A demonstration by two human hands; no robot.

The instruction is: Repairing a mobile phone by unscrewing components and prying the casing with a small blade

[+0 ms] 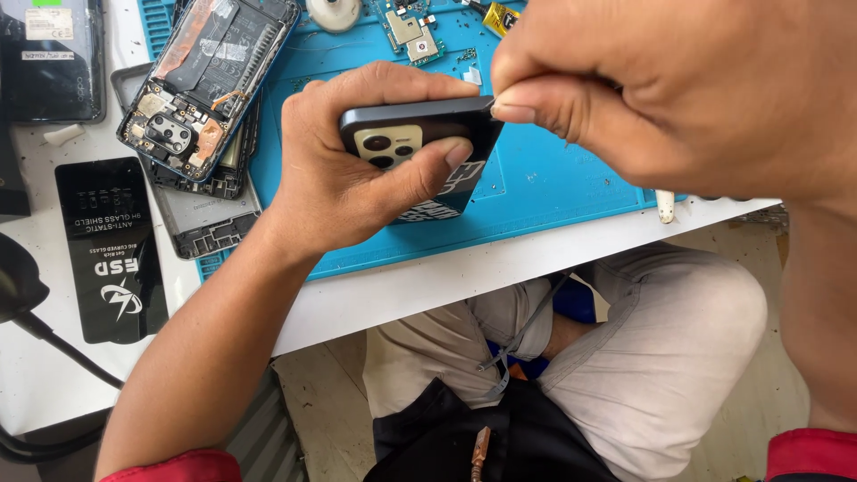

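Left hand [344, 174] gripped a dark smartphone [420, 143] lengthwise, camera end leftward, while right hand [678, 85] pinched at its right corner above the blue mat [553, 178]

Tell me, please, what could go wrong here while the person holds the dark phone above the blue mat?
1. The left hand grips the dark phone in the air over the blue mat, near the table edge; a slip might drop it toward the floor.
2. The right hand pinches at the phone's corner; too much force might mark it.
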